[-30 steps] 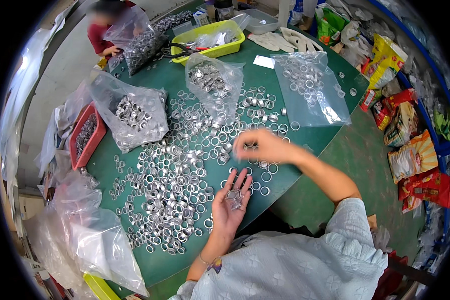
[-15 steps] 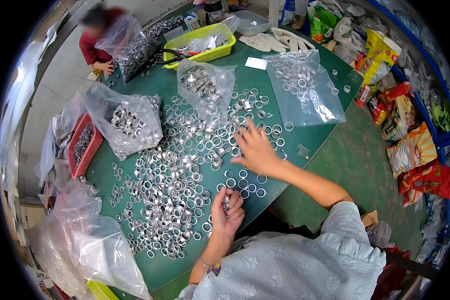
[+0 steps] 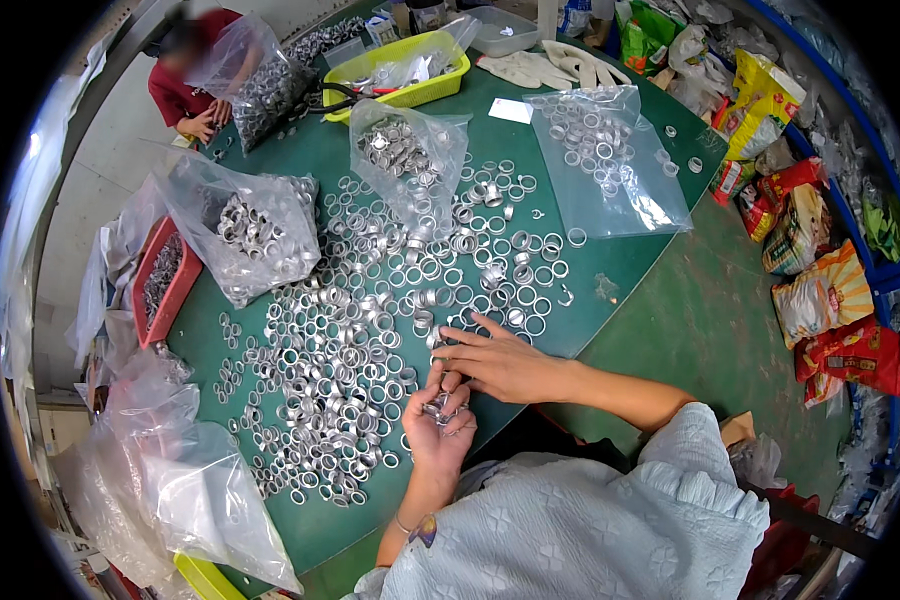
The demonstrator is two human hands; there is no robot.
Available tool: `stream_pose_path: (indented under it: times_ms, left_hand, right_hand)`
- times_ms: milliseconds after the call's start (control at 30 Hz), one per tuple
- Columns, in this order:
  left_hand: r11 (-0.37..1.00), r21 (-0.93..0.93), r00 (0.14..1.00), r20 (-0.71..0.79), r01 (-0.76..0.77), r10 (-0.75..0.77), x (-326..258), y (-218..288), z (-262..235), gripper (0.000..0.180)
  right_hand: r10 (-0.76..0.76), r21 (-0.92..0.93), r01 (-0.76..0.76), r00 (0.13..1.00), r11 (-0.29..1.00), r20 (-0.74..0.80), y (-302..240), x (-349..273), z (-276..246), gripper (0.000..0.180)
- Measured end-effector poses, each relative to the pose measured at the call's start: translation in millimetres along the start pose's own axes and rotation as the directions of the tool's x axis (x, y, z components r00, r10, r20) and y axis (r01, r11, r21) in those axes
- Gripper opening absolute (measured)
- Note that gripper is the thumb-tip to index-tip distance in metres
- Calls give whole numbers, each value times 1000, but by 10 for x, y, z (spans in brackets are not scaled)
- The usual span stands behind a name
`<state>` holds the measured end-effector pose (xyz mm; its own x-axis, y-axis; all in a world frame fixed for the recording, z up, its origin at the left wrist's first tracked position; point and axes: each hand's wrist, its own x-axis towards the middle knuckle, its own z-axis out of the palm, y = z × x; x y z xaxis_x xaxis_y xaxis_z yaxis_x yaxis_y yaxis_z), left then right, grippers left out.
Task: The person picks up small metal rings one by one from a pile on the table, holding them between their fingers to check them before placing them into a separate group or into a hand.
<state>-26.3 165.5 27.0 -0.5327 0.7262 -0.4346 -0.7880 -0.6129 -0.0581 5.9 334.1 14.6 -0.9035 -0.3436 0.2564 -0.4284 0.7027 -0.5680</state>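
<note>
Small silvery metal rings (image 3: pixel 345 375) lie spread in a wide heap across the green table (image 3: pixel 610 295). Close to the table's near edge, my left hand (image 3: pixel 438 425) is turned palm up, its fingers curled around several metal rings (image 3: pixel 436 405). My right hand (image 3: pixel 510 365) lies low and palm down just beyond it, fingers stretched and spread over the rings. Its fingertips are beside a few rings and close to the left fingertips. Whether the right hand touches a ring under its fingers is hidden.
Clear bags of rings stand at the left (image 3: pixel 260 235), the middle (image 3: pixel 405 150) and the right (image 3: pixel 600 150). A yellow basket (image 3: pixel 410 95), white gloves (image 3: pixel 530 70) and a red tray (image 3: pixel 175 270) sit around the edges. At the far left another person (image 3: pixel 175 95) works.
My right hand has swept back toward me and to the left, from the far rings to beside my left hand. Loose rings near it have shifted away. My left hand has moved slightly nearer me.
</note>
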Motion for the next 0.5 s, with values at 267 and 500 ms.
stream_pose_path:
  times_ms: [267, 500]
  left_hand:
    - [999, 18, 999, 38, 27, -27, -19, 52, -99, 34]
    - [985, -86, 988, 56, 152, -147, -5, -17, -151, 40]
  right_hand:
    - [336, 46, -367, 785, 929, -521, 309, -198, -401, 16]
    - [243, -404, -364, 916, 839, -320, 589, 96, -484, 29]
